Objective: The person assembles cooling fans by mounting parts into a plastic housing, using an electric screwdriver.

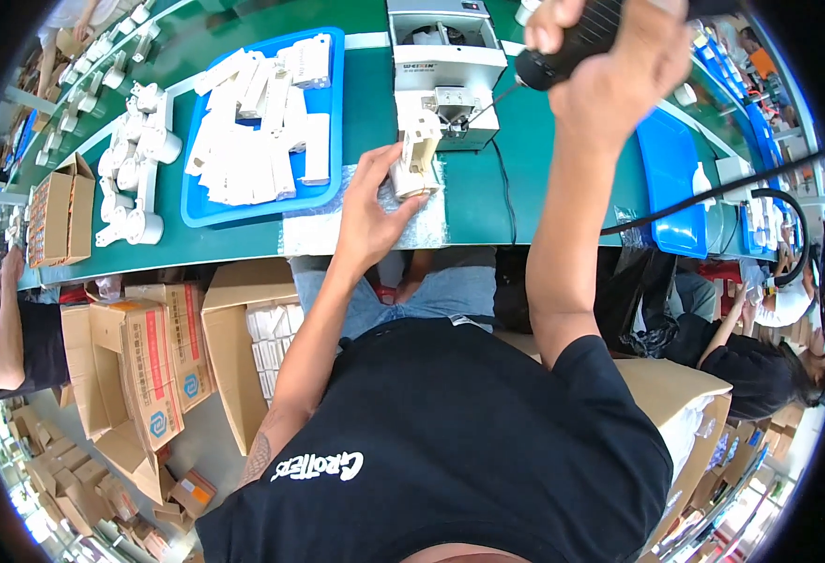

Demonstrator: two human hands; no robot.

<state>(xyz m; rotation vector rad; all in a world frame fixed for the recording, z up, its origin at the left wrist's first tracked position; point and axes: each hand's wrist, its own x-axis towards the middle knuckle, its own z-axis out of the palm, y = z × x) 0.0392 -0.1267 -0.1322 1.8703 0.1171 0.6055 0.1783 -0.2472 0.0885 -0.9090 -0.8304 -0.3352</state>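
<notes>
I've got the white plastic part (419,161) in the left hand (372,211): thumb curled round its lower, near end, fingers along its left side. Grip is closed on it, lightly by the look, though I can't read the pressure. The part sits to the right of my palm, ahead of the thumb, rising away from it, open frame end up, rounder end down by the thumb. It's over the right portion of the clear bubble sheet (366,225) on the green bench (544,206), just in front of the grey screw feeder (445,80); can't tell if it rests on the sheet or is lifted.

Right hand (619,80) is wrapped round a black electric screwdriver (577,45), firm hold, some fingers cut off or hidden at the top edge. Driver tilts, bit pointing down and left at the feeder's front metal block; tip contact unclear to me.

Left forearm reaches up and slightly right from the lower edge, wrist low near the bench edge. Right arm is lifted higher, elbow bent, forearm nearly vertical in view, hand well above the part.

Left of my left hand: blue tray (336,150) of white housings (272,122).
</notes>
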